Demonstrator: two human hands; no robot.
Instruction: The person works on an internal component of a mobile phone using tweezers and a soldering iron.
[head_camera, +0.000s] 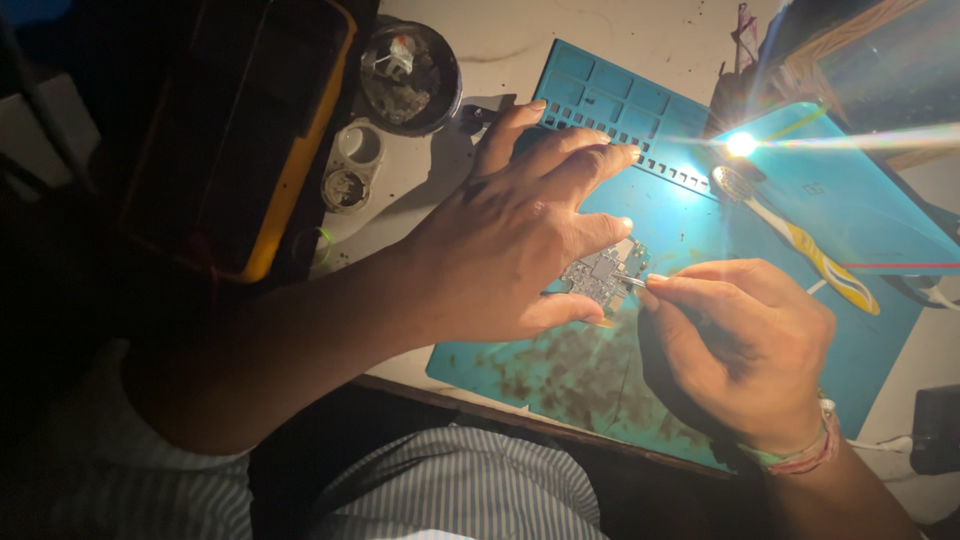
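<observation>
left hand (510, 245) pins a small circuit board (603, 273) on the blue mat (560, 375) while the right hand (745, 345) pokes it with thin tweezers (633, 282), toothbrush (800, 240) lying nearby.

Stained matt rubbery mat (560, 375)

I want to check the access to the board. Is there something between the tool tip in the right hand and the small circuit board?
Nothing visible does. The thin metal tool in the right hand already reaches the edge of the circuit board, which the left hand pins to the blue mat. The toothbrush lies apart, farther right.
</observation>
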